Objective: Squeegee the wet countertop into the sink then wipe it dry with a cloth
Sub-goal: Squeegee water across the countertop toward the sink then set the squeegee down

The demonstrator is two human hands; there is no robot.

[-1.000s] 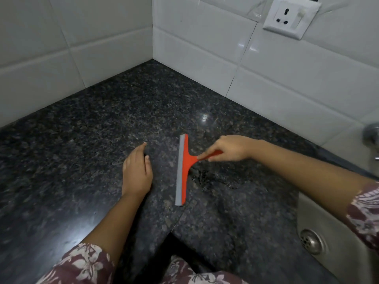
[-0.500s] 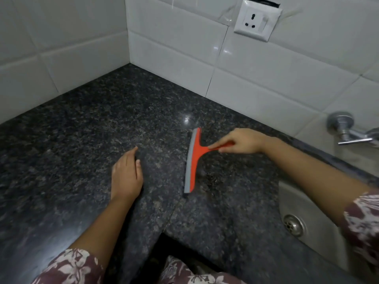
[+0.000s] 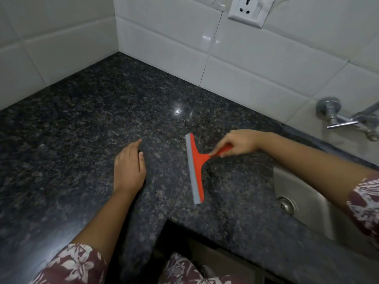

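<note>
An orange squeegee with a grey rubber blade lies blade-down on the dark speckled granite countertop, near its middle. My right hand grips the squeegee's short orange handle from the right. Left of the blade, my left hand rests flat on the stone, fingers together, holding nothing. A steel sink with its round drain is set into the counter at the right, a short way from the blade. No cloth is in view.
White tiled walls meet in a corner behind the counter. A white wall socket sits high on the back wall. A chrome tap sticks out above the sink. The counter's front edge has an inner corner just below the squeegee.
The squeegee and my right hand have slid to the right, closer to the sink, and the blade has turned slightly. My left hand stays flat on the stone.
</note>
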